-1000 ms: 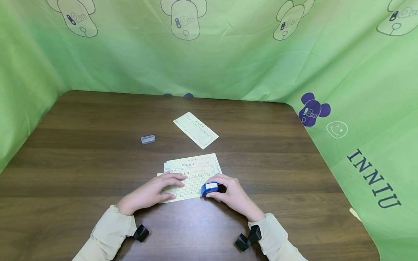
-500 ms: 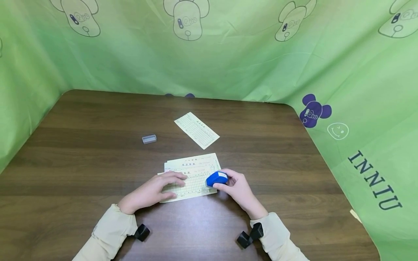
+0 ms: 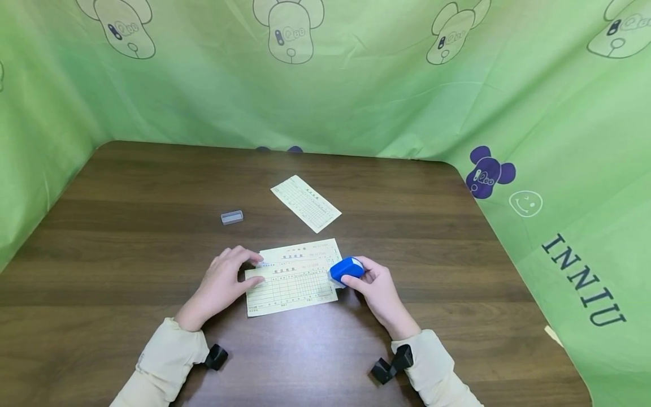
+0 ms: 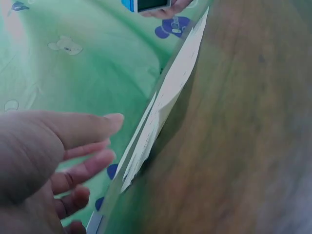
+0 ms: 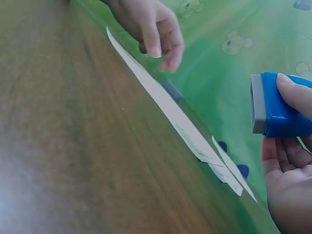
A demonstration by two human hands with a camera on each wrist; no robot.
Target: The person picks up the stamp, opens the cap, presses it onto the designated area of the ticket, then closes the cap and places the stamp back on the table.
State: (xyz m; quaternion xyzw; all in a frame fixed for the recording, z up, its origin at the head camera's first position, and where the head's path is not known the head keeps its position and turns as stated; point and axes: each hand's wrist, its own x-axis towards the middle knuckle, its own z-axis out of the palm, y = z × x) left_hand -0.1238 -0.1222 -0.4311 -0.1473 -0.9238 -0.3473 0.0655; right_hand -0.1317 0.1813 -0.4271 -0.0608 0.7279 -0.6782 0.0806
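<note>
Left hand [image 3: 220,280] off printed form [image 3: 291,290]

The person wears cream sleeves [image 3: 170,351] and blocky black wrist devices [image 3: 217,357].

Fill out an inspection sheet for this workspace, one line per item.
Surface: brown wood-grain table.
Job's things: overlapping printed forms lie flat before the person; blue stamp is held off the table by their right edge.
Clutter: small grey case and separate printed slip, both beyond the forms.
Left hand: at the forms' left edge, thumb and fingers apart, holding nothing.
Right hand: grips the stamp.
Cables: nothing seen.
Surroundings: green cloth with cartoon prints.
</note>
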